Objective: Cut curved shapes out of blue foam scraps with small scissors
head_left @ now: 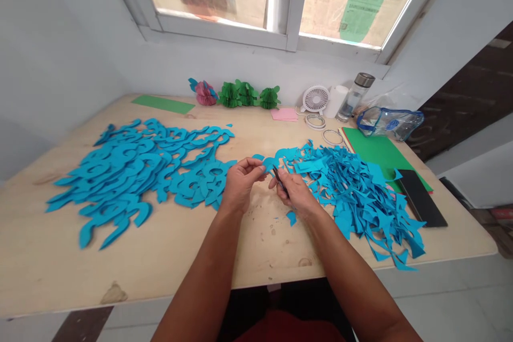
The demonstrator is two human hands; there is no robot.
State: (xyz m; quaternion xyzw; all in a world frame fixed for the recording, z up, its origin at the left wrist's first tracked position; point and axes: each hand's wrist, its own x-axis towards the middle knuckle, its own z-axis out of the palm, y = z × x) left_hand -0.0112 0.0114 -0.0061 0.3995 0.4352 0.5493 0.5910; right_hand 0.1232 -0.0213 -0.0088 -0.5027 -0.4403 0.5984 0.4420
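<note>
Between finger and thumb, my left hand pinches a small blue paper piece with a curved edge. My right hand is closed around dark-handled scissors, their tip at the lower edge of that paper. How far the blades are apart I cannot make out. Left of my hands lie heaps of blue cut-out paper shapes, many with curved outlines and holes. A smaller stack of cut-outs sits close to my left wrist. To the right spreads a loose pile of blue paper scraps, near my right hand.
Green sheets and a black phone-like slab lie at the right. Along the wall stand green paper honeycomb figures, a pink one, a small white fan, a bottle and a clear pouch.
</note>
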